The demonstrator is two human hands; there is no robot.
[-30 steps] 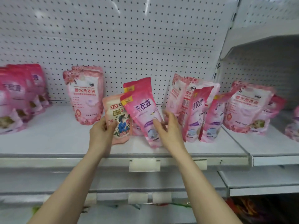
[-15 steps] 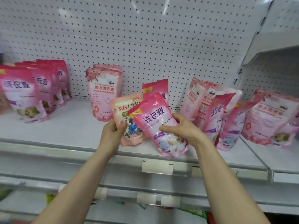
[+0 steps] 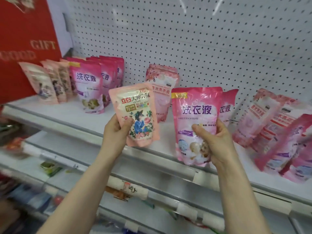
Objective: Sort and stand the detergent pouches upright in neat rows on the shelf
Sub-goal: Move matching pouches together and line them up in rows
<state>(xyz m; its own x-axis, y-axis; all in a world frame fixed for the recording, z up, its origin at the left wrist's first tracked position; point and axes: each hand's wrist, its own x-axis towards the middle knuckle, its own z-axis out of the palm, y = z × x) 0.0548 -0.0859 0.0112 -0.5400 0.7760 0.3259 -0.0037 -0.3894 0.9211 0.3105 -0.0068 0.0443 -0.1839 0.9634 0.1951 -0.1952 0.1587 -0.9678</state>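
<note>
Left fingers (image 3: 126, 122) around peach pouch (image 3: 137, 105), right fingers (image 3: 199, 131) around pink pouch (image 3: 195, 103), now off shelf (image 3: 67, 114)

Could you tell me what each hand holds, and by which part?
Left hand: the peach pouch, by its lower left edge. Right hand: the bright pink pouch, by its lower right side, thumb on front.

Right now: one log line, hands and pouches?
left hand: holds peach pouch, held up | right hand: holds pink pouch, held up | shelf: right-side pouches leaning
</note>
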